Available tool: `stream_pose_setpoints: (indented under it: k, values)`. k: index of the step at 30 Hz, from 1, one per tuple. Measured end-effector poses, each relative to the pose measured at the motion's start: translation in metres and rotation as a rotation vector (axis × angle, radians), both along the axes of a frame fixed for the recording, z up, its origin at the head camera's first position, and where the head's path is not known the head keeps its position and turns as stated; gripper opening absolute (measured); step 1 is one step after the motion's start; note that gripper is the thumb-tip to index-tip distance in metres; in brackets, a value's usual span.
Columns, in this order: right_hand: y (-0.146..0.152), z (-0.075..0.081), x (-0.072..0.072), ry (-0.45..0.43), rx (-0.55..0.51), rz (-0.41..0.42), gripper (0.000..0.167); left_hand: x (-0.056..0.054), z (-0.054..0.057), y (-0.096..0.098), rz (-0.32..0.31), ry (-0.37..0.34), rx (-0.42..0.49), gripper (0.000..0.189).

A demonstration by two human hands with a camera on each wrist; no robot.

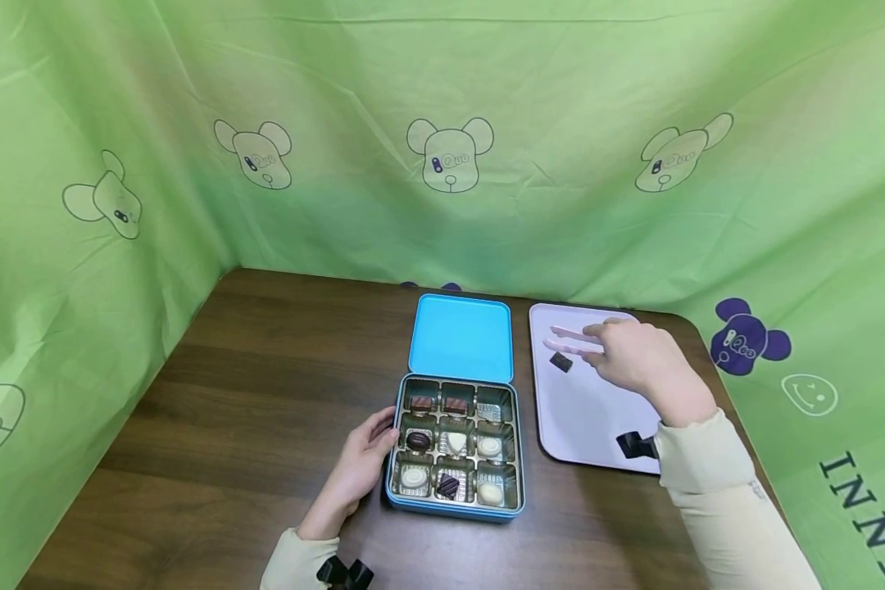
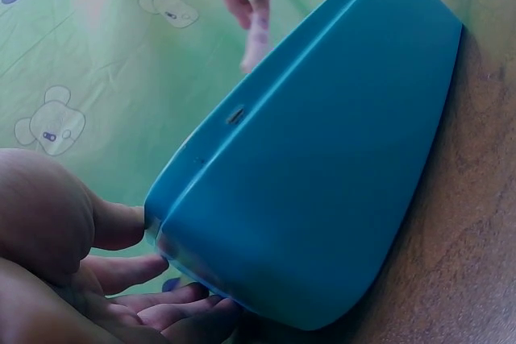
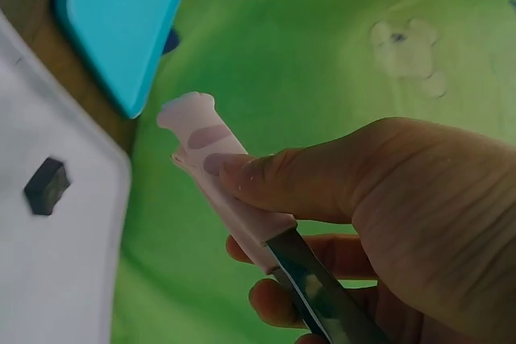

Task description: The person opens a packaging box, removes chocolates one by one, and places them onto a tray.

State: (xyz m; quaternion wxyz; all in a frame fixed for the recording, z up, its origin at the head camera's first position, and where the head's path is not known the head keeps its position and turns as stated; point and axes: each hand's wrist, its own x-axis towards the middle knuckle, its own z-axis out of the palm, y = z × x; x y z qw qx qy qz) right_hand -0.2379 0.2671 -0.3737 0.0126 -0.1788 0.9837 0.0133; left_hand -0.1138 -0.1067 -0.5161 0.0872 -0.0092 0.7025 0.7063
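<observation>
A blue tin (image 1: 457, 512) stands on the table with its lid (image 1: 463, 338) folded back. Its metallic insert has several compartments holding brown and white chocolates; the far right one shows only a clear ridged liner (image 1: 492, 410). My left hand (image 1: 365, 459) touches the tin's left side, thumb at the rim and fingers along the wall. Over the lilac tray (image 1: 583, 426), my right hand (image 1: 637, 356) holds small tongs (image 3: 234, 171) with pale pink tips and metal arms. The tips are apart with nothing between them. Just below them a dark square chocolate (image 1: 561, 361) lies on the tray.
The dark wooden table (image 1: 265, 393) carries the tin at its middle and the tray to the right. Green curtains (image 1: 442, 229) printed with bear faces hang behind and at both sides. A black strap piece (image 1: 637, 445) sticks out at the right cuff.
</observation>
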Motion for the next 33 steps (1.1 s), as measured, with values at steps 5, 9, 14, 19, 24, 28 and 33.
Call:
stream_pose_setpoints:
  k: [5, 9, 14, 19, 24, 28, 33]
  values:
    - [-0.019, 0.015, 0.017, 0.044, -0.008, 0.068, 0.038, 0.0, 0.0, 0.0, 0.001, -0.002, 0.004, 0.047]
    - [-0.033, 0.019, 0.03, 0.074, -0.034, 0.164, 0.036, 0.0, 0.0, 0.0, 0.002, 0.0, 0.01, 0.047]
    - [-0.051, 0.016, 0.047, 0.062, -0.069, 0.273, 0.034, 0.0, -0.001, 0.0, 0.01, -0.001, -0.001, 0.046]
    - [-0.064, 0.012, 0.063, 0.039, -0.086, 0.329, 0.032, 0.0, -0.003, 0.0, 0.005, 0.005, -0.015, 0.046]
    - [-0.07, 0.002, 0.075, 0.007, -0.077, 0.373, 0.032, 0.0, -0.002, 0.0, 0.008, -0.001, -0.005, 0.047]
    - [-0.073, -0.005, 0.08, -0.037, -0.059, 0.381, 0.031, 0.001, 0.0, 0.0, 0.007, -0.002, 0.009, 0.048]
    - [-0.077, -0.008, 0.084, -0.102, -0.028, 0.347, 0.025, 0.001, 0.0, 0.0, 0.007, -0.006, 0.017, 0.048]
